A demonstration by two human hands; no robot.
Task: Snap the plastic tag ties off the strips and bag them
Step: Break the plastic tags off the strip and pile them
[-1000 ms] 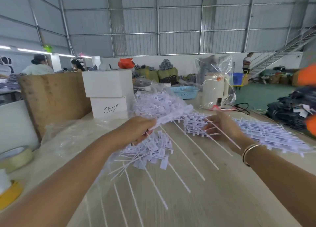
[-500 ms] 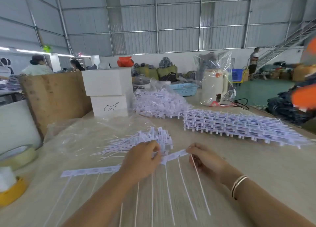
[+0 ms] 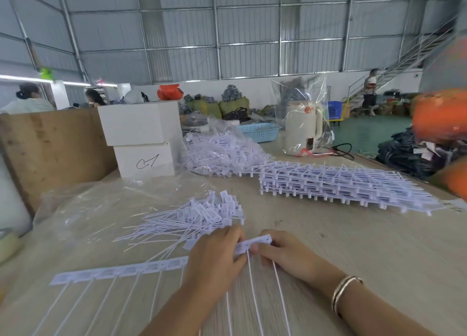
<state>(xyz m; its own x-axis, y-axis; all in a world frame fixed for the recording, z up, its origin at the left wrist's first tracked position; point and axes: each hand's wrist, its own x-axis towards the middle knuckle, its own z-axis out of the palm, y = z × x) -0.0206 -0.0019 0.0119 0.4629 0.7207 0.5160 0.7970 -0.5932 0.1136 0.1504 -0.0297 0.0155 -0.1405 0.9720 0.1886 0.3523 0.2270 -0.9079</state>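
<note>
A white strip of plastic tag ties [image 3: 118, 271] lies flat across the near table, its long tails pointing toward me. My left hand [image 3: 214, 257] grips the strip near its right end. My right hand [image 3: 280, 253] pinches the last tags at that end. Just beyond my hands lies a loose heap of snapped-off ties [image 3: 197, 219] on a clear plastic bag [image 3: 96, 209]. A stack of uncut strips [image 3: 341, 184] sits at the right. A second bag full of ties [image 3: 222, 151] lies behind it.
Two stacked white boxes [image 3: 141, 138] and a wooden board [image 3: 50, 148] stand at the back left. A wrapped white kettle [image 3: 303, 128] and blue basket [image 3: 257, 132] sit at the far edge. A tape roll [image 3: 7, 244] is at the left. Other people work in the background.
The strip came down from mid-air onto the table in front of me. Both hands moved down and closer together, now gripping its right end.
</note>
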